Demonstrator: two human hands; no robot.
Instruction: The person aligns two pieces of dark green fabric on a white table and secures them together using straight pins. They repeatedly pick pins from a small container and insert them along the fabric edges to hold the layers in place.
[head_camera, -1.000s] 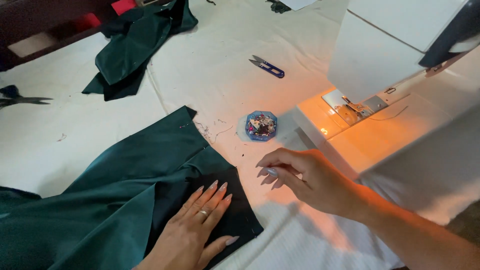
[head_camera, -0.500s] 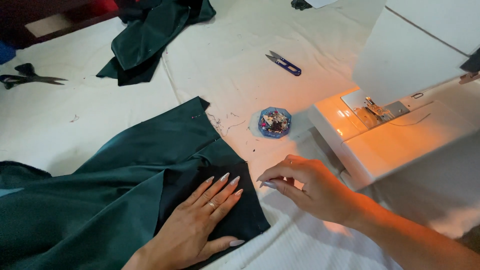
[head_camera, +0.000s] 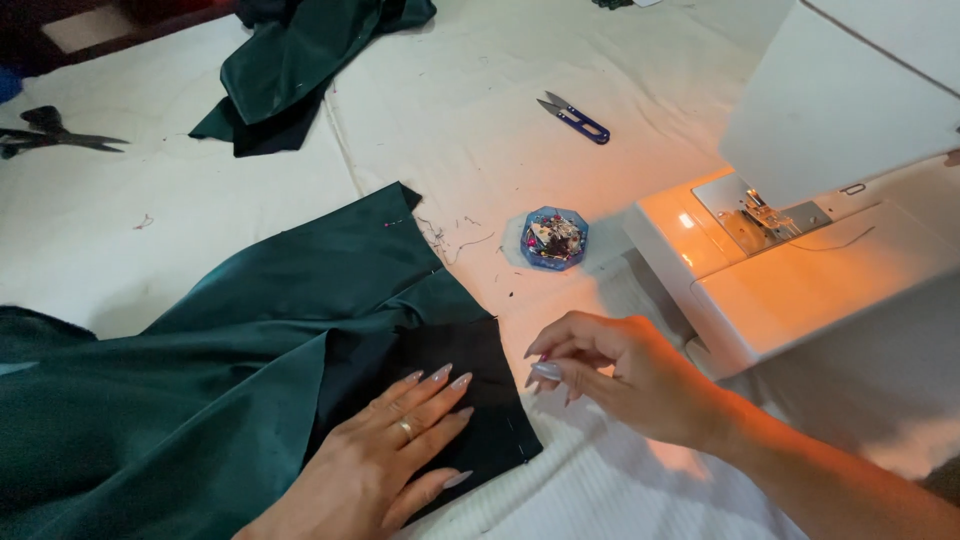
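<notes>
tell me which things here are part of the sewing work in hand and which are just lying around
In use: left hand flat on the dark green fabric; right hand pinched just off its edge; blue pin box close by; lit sewing machine.

Lying about: thread snips, black scissors, second green fabric heap.

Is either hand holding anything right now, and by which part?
The left hand holds nothing; it lies flat on the dark green cloth. The right hand has its fingertips pinched together, but anything between them is too small to tell.
</notes>
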